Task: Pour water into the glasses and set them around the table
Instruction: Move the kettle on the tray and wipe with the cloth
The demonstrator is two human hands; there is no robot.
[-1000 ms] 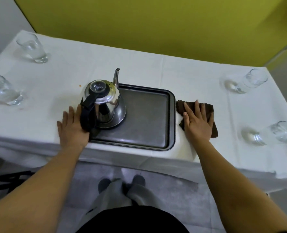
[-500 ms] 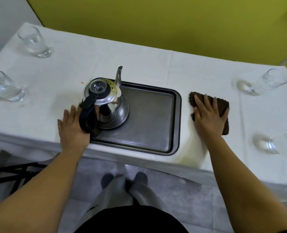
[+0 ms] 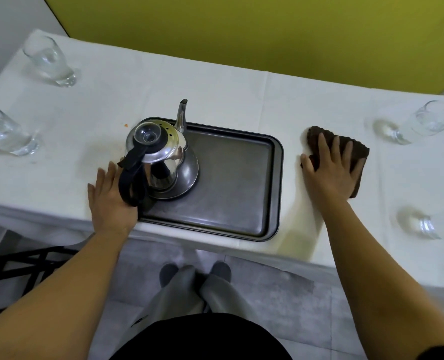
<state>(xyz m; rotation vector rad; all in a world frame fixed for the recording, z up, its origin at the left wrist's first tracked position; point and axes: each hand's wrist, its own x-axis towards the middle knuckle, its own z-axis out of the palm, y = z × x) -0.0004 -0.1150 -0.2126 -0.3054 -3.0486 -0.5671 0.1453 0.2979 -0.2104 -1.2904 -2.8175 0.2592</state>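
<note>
While our left hand (image 3: 111, 201) lies flat and open on the white worktop (image 3: 228, 100) beside the tray (image 3: 241, 183), our right hand (image 3: 331, 172) presses, fingers spread, on a brown cloth (image 3: 358, 149). The kettle (image 3: 161, 162) stands on the tray's left end. Two glasses (image 3: 48, 62) (image 3: 6, 133) sit at the worktop's left edge and two (image 3: 418, 123) (image 3: 439, 223) at its right.

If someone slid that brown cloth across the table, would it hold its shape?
Probably not. The brown cloth looks soft and textured, flattened under the right hand, so it would likely bunch. It may also drag on the white tablecloth instead of gliding.
</note>
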